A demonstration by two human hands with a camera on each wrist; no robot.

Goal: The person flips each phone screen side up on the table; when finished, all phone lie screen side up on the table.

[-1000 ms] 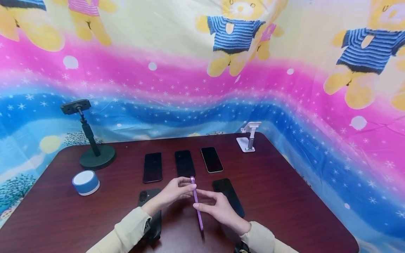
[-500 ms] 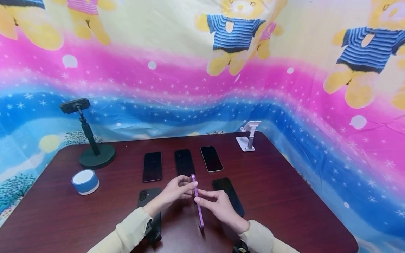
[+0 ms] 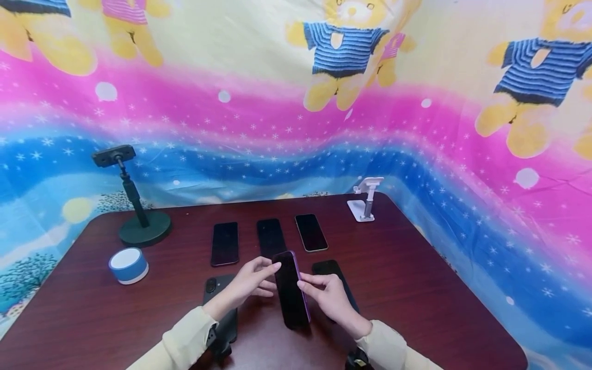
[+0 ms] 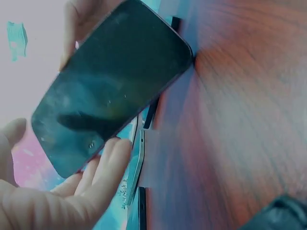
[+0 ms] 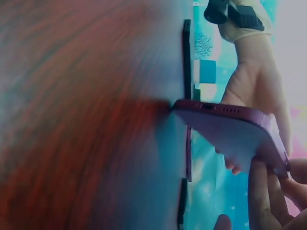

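A purple-edged smartphone [image 3: 292,293] stands tilted above the near middle of the table, its dark screen toward me. My right hand [image 3: 334,303] pinches its right edge, thumb on the side frame and fingers behind, as the right wrist view shows on the phone's back [image 5: 230,134]. At the upper left corner is my left hand [image 3: 247,282]. In the left wrist view its fingers [image 4: 112,163] lie loosely extended along the phone's edge, with the thumb apart. One lower corner is at or just over the tabletop; contact is unclear.
Three dark phones [image 3: 225,244] lie in a row farther back. A grey phone [image 3: 226,318] and a black phone [image 3: 334,270] flank my hands. A green stand [image 3: 145,228], a blue-and-white tape roll [image 3: 128,266] and a white phone holder [image 3: 365,203] stand around them.
The purple phone has turned from edge-on so its screen faces me. My left fingers have loosened and spread, while my right hand keeps its pinch.
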